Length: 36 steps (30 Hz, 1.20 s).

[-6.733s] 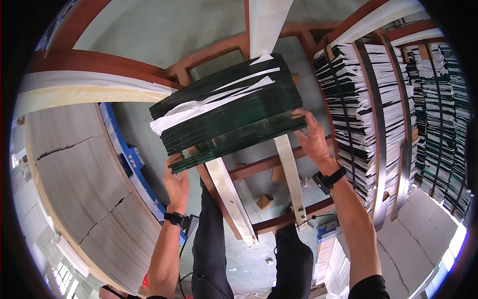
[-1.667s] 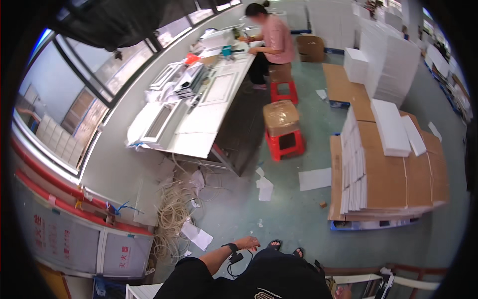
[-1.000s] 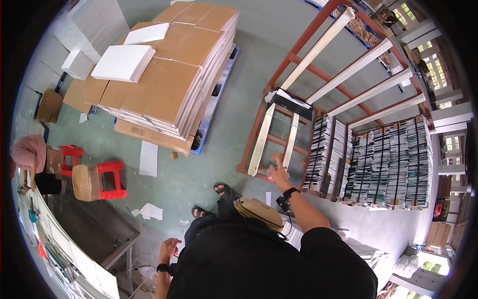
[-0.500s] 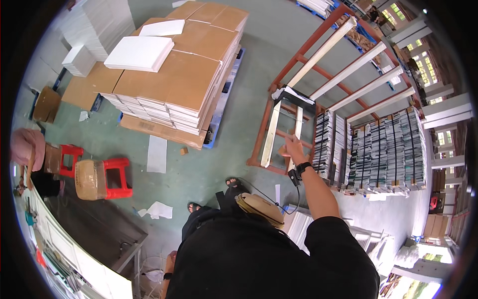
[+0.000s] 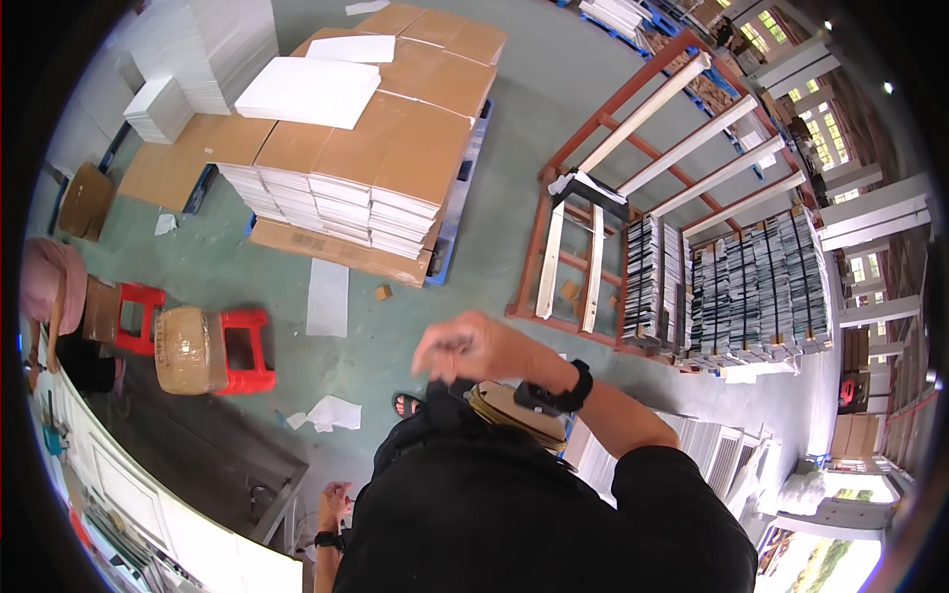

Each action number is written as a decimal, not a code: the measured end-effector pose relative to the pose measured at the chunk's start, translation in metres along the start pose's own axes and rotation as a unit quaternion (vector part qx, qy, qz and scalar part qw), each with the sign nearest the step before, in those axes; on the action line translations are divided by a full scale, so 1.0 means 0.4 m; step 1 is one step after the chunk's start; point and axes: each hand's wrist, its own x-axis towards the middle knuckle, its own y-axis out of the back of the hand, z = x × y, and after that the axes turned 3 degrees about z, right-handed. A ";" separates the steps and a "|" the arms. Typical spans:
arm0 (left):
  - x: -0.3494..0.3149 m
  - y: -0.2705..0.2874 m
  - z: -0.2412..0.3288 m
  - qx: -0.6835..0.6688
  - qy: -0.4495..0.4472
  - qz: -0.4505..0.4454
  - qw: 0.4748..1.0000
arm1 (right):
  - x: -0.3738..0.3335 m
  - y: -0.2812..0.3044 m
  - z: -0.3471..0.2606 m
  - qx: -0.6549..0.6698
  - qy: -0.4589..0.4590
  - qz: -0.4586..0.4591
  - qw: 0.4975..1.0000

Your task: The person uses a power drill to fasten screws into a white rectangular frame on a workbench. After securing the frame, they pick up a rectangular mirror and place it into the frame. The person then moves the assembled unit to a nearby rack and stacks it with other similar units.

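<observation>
My right hand (image 5: 470, 346) hangs in front of my body, above the beige pouch (image 5: 514, 407) at my waist. Its fingers are loosely bent, slightly smeared, and nothing shows in them. A black band (image 5: 568, 390) with a small box circles that wrist. Low on the left, my left hand (image 5: 336, 502) hangs beside my hip, fingers loosely bent and apart, with nothing visible in it. It is nearest to the metal-framed table (image 5: 282, 504). To the right stands a red-brown metal rack (image 5: 529, 262) with pale rails, apart from my right hand.
Ahead, a pallet stack of cardboard (image 5: 346, 163) carries white sheets (image 5: 308, 91). Bundled strips (image 5: 756, 287) fill the rack's near right side. Red stools (image 5: 247, 351) and a taped carton (image 5: 191, 351) stand left, near another person's pink sleeve (image 5: 54, 287). White paper (image 5: 331, 413) lies on the floor.
My right hand has left the rack's pale rail and swung left and back toward my body. My left hand has come further into view. The rack and pallet stack have shifted slightly in view.
</observation>
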 end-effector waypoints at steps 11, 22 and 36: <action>0.094 0.116 -0.093 -0.028 -0.074 0.137 0.987 | 0.398 -0.290 -0.461 0.377 0.362 -0.425 0.739; -0.200 0.341 0.178 -0.172 0.012 0.384 0.907 | 0.834 -0.747 -0.685 0.399 0.292 -0.691 0.528; -0.405 0.757 0.013 -0.489 0.034 0.592 0.639 | 1.270 -1.470 -0.748 -0.001 0.145 -0.580 0.801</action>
